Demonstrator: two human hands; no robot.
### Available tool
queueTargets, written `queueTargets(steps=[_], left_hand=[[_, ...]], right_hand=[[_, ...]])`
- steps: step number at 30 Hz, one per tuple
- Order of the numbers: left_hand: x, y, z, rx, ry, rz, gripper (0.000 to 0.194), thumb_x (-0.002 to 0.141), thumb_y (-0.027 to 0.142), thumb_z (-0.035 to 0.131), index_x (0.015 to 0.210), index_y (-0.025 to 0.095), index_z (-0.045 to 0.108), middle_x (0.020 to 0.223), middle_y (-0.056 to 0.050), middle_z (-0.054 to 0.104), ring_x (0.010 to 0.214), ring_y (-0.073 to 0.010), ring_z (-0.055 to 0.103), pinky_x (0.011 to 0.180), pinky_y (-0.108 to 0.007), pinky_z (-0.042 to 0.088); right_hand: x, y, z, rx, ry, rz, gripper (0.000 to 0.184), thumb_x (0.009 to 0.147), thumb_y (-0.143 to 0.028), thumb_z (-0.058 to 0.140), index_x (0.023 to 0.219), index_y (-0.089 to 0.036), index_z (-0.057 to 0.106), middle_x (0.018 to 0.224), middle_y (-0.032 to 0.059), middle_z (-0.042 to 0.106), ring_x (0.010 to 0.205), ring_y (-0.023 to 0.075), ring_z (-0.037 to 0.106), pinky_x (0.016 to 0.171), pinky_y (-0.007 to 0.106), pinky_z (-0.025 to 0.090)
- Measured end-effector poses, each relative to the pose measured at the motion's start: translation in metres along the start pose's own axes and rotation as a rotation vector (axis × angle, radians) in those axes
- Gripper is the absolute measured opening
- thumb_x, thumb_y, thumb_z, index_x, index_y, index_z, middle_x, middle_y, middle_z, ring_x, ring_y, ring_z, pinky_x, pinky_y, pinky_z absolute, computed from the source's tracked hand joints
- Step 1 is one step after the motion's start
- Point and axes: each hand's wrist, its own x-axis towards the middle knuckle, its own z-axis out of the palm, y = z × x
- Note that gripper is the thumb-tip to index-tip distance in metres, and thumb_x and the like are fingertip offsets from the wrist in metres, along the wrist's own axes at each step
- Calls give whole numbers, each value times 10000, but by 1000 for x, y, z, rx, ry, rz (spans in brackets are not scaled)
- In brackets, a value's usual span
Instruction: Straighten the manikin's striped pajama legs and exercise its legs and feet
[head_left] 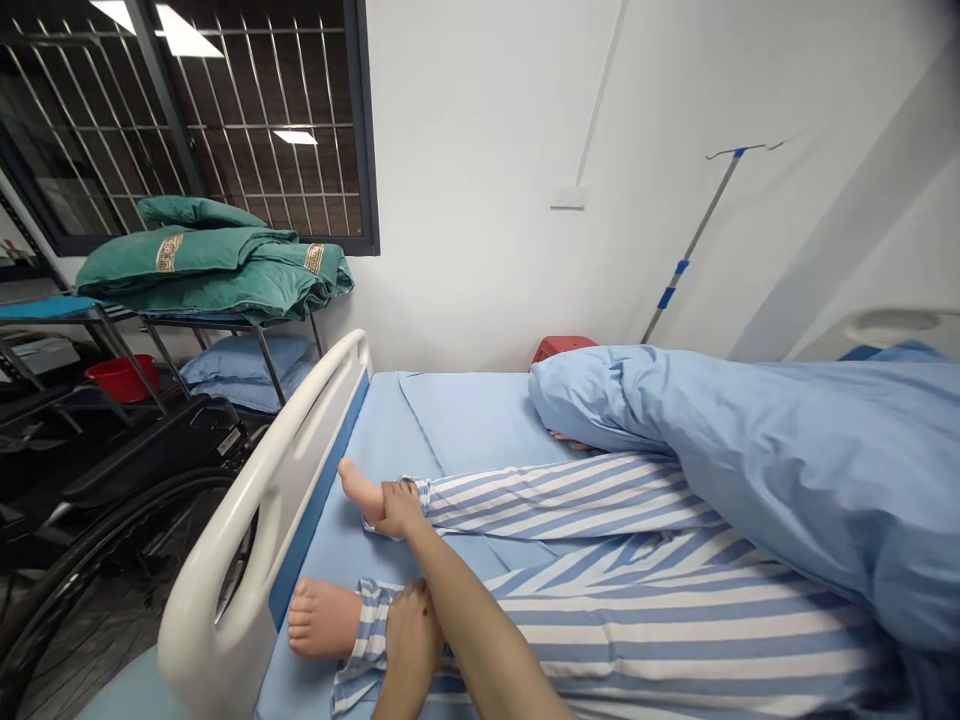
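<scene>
Plain white wall [465, 180] there behind the far edge of the blue-sheeted bed [472, 410], dark-framed barred window [262, 90] high past the far left corner, black wheelchair [150, 450] sitting right by the cream plastic footboard [191, 590]

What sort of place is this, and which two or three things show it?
Probably a hospital ward or a care training room: the bed has a moulded footboard, an IV pole stands near the wall, and a wheelchair is beyond the footboard.
</scene>
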Motion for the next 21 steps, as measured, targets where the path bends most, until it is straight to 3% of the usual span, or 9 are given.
queueTargets(steps=[3,5,8,10,12,16,19,21], left_hand=[[-5,-8,-8,276,108,167,294,755,119,453,910,189,694,1001,-109,654,991,-282,554,847,-429,412],[-9,-16,-19,396,216,203,282,758,175,487,958,168,686,1099,-131,624,1100,-310,495,959,-493,343],[-18,-25,-29,483,248,219,256,802,227,464,880,146,693,937,-118,658,999,-276,541,1019,-513,282],[-24,-26,-25,467,247,258,272,828,205,421,854,152,687,848,-88,658,900,-240,566,1014,-502,298],[-28,-22,-15,386,229,276,286,834,174,396,907,163,672,884,-78,656,892,-230,567,990,-493,328],[-26,-10,-2,109,67,120,314,841,198,373,1027,141,620,1051,-119,623,1016,-248,540,1004,-482,321],[-9,-9,-12,-160,6,-67,355,804,253,429,1110,111,541,1227,-174,507,1150,-257,467,999,-419,342],[10,-12,-24,-368,35,-242,346,765,248,468,1085,128,522,1198,-162,513,1132,-244,483,978,-378,361]], right_hand=[[-4,4,-6,28,-26,-9,682,598,-565,640,1135,-168,502,1210,133,538,1158,290,439,995,408,243],[-5,5,-8,48,-24,-13,685,582,-543,658,1134,-164,510,1202,130,548,1154,290,447,998,408,244],[-6,5,-9,79,-14,-11,683,573,-533,664,1129,-161,524,1196,130,554,1159,289,447,1007,405,242],[-7,5,-10,107,-7,-8,670,559,-547,668,1096,-163,551,1163,128,576,1150,290,457,1005,397,251],[-7,4,-12,142,-8,3,645,543,-568,668,1040,-165,586,1103,124,608,1124,292,480,994,391,272],[-2,7,-16,213,-29,47,513,584,-505,649,975,-174,631,1014,100,654,1056,279,539,947,375,336],[4,10,-19,272,-55,72,409,658,-390,585,1013,-193,632,1015,65,668,1017,246,576,881,342,402],[9,11,-21,314,-72,83,413,679,-350,553,1057,-197,619,1035,52,667,989,228,597,824,316,441]])
